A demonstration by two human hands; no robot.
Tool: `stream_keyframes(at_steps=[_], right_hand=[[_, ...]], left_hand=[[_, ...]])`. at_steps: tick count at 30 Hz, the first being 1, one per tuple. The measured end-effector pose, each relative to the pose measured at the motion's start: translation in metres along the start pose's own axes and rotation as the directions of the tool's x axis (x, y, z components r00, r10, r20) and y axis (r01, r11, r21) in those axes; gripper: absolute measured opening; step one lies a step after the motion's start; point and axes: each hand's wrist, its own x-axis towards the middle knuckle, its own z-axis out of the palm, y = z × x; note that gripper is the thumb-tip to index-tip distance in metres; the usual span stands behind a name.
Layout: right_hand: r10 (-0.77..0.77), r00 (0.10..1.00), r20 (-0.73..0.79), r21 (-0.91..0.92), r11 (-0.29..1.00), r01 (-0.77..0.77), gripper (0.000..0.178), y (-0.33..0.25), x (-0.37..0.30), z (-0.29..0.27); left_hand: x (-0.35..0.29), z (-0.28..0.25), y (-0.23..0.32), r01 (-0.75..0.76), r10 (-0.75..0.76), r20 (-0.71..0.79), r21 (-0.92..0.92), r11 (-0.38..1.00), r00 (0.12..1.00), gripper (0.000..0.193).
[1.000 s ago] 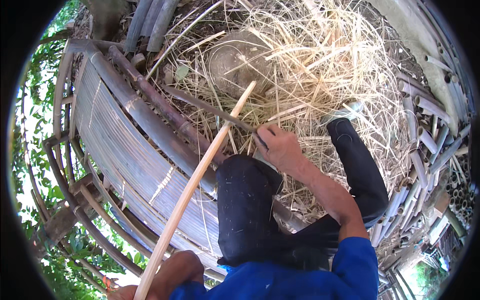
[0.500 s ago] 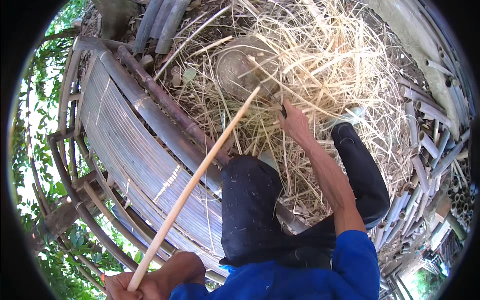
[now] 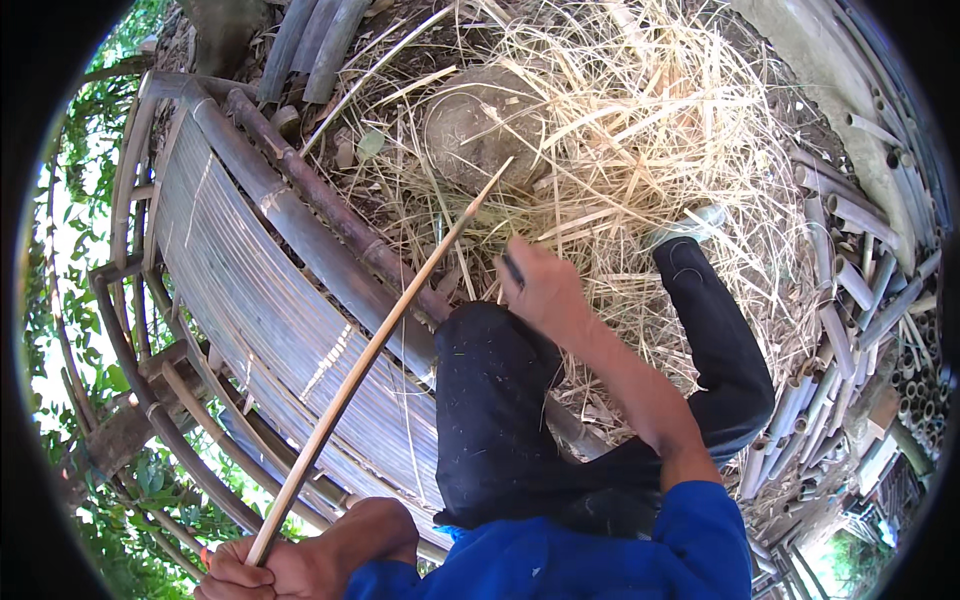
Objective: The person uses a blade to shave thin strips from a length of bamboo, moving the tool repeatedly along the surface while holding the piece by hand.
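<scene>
My left hand [image 3: 268, 568] is closed round the lower end of a long, pale bamboo stick [image 3: 368, 362]. The stick slants up and away to the right, across my left knee's side, and narrows to a thin tip above the shavings. A darker stripe shows along its right side. My right hand [image 3: 548, 292] is closed on a knife [image 3: 513, 268], of which only part of the dark handle shows; the blade cannot be made out. This hand hovers just right of the stick's upper part, apart from it, beyond my left knee [image 3: 488, 335].
A slatted bamboo bench [image 3: 265, 285] with a thick pole frame runs along the left. Beyond my hands, pale shavings [image 3: 650, 130] cover the ground around a rounded, earth-coloured mound [image 3: 480, 125]. Cut bamboo lengths [image 3: 850, 290] lie stacked at the right.
My right hand with the knife has moved left and nearer to me, coming closer to the stick. The stick has turned slightly, showing a dark side, and its tip has shifted a little.
</scene>
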Motion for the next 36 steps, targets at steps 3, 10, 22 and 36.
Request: stream_keyframes(at_steps=[3, 10, 22, 36], right_hand=[[-0.061, 0.998, -0.034, 0.042, 0.997, 0.062, 0.015, -0.009, -0.01, 0.002], [-0.186, 0.977, -0.105, -0.031, 0.983, 0.184, 0.014, 0.009, 0.012, 0.018], [-0.109, 0.994, 0.008, -0.098, 0.989, 0.11, 0.015, 0.037, 0.02, 0.019], [0.229, 0.973, -0.001, -0.084, 0.97, -0.229, 0.02, 0.135, 0.042, 0.037]], left_hand=[[0.002, -0.007, 0.004, 0.001, -0.001, -0.007, 0.021, 1.0, 1.0, 0.045], [0.01, -0.012, -0.006, 0.007, -0.008, -0.073, -0.01, 1.0, 0.997, 0.048], [0.01, -0.02, -0.009, 0.061, -0.058, 0.04, -0.069, 0.996, 0.998, 0.048], [0.019, 0.005, 0.008, 0.048, -0.07, -0.247, -0.094, 0.994, 0.967, 0.035]])
